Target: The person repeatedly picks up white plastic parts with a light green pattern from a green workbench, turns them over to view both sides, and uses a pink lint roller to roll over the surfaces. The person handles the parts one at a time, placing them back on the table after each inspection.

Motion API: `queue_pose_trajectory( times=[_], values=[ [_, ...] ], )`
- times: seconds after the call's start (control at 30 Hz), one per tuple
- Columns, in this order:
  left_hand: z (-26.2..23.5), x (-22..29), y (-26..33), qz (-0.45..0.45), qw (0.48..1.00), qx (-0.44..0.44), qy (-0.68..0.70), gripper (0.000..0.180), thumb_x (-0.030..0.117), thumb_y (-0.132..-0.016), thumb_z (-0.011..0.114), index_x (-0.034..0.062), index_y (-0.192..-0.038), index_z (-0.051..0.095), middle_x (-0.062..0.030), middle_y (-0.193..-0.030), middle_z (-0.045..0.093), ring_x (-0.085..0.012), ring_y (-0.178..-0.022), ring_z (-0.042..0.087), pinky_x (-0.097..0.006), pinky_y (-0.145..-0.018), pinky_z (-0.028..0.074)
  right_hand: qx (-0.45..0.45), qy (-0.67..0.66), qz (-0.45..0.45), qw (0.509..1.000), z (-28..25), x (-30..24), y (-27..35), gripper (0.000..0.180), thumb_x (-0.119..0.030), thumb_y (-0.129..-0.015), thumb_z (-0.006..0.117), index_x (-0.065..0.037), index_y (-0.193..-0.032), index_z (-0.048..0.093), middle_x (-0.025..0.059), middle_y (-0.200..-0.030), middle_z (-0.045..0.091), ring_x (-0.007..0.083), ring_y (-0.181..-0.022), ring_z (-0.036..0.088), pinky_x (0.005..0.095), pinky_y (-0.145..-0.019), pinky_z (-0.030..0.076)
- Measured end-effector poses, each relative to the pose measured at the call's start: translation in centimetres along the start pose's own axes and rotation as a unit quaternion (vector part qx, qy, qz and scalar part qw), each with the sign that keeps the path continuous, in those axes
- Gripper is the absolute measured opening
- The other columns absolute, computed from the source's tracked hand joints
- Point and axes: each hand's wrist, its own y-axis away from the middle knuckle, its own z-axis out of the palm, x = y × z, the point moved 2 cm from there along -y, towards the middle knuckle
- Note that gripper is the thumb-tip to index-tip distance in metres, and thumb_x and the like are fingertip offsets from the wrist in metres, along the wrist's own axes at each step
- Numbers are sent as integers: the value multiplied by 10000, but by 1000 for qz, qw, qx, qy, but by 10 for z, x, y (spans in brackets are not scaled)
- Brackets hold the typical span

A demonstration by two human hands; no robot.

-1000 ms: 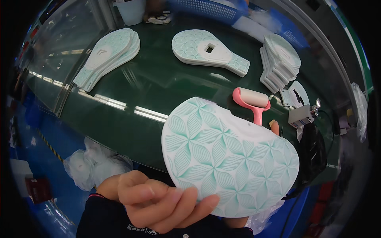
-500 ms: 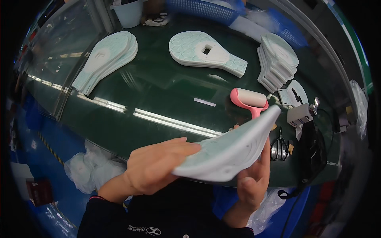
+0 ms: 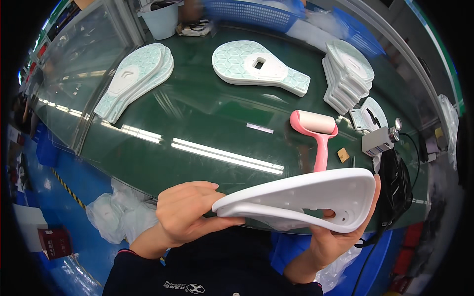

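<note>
A white plastic paddle-shaped cover (image 3: 296, 190) is held tilted above the near edge of the table, its hollow inner side showing. My left hand (image 3: 185, 212) grips its narrow end between thumb and fingers. My right hand (image 3: 335, 244) supports the broad end from below and around the right side; a fingertip shows through an opening in the cover. Just beyond the cover lies a sticky roller (image 3: 321, 153) with a pink handle and white drum. Similar covers with pale green patterned faces lie farther off: a pair (image 3: 249, 61) in the middle, overlapping ones (image 3: 136, 71) at left and a stack (image 3: 348, 74) at right.
A white square bottle with a metal pump top (image 3: 377, 142) and a black bag (image 3: 395, 182) stand at right. A small tan piece (image 3: 343, 155) lies by the roller. Blue baskets (image 3: 256, 16) and a pale bucket (image 3: 162, 22) line the far edge. Plastic bags (image 3: 118, 212) hang below left.
The cover has turned over in my hands, from its green outer face to its white hollow side. Its broad end has moved right with my right hand and now hides the scissors.
</note>
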Motion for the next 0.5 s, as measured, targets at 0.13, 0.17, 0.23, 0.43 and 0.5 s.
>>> queue_pose_trajectory(
  times=[0.13, 0.17, 0.23, 0.43, 0.5],
  values=[
    [8, -7, 0, -45, 999, -9, 3, 282, 115, -540, 782, 14, -751, 625, -89, -691, 619, -223, -621, 610, -282, -582, 496, -99, 68, -61, 991, 0, -8, -4, 1045, -89, -455, 815, 22, -1319, 238, 132, -1121, 515, 218, -936, 571, 301, -794, 490],
    [9, -10, 1, -78, 997, -15, 9, 276, 95, -536, 775, 13, -756, 629, -94, -710, 624, -222, -642, 612, -282, -593, 493, -126, 79, -78, 986, 2, -8, -7, 1010, -75, -478, 798, 28, -1315, 242, 145, -1095, 533, 223, -917, 578, 310, -790, 488],
    [14, -21, 9, -116, 993, -25, 30, 271, 58, -531, 755, 12, -770, 637, -101, -744, 631, -218, -682, 612, -281, -611, 489, -191, 94, -112, 971, 12, -8, -12, 940, -47, -525, 763, 39, -1307, 248, 172, -1045, 567, 234, -879, 594, 330, -783, 483],
    [30, -34, 13, -135, 987, -46, 68, 220, 34, -585, 690, 34, -803, 657, -57, -790, 657, -202, -747, 610, -284, -692, 468, -298, 126, -151, 934, 15, -12, -15, 789, 23, -565, 672, 40, -1265, 308, 159, -977, 617, 283, -929, 579, 422, -852, 435],
    [33, -35, 11, -126, 988, -48, 74, 216, 60, -606, 685, 36, -819, 656, -60, -795, 657, -207, -749, 610, -291, -703, 465, -300, 156, -200, 920, 17, -11, -16, 854, -41, -585, 728, 33, -1288, 248, 139, -889, 630, 248, -840, 602, 431, -808, 466]
  ],
)
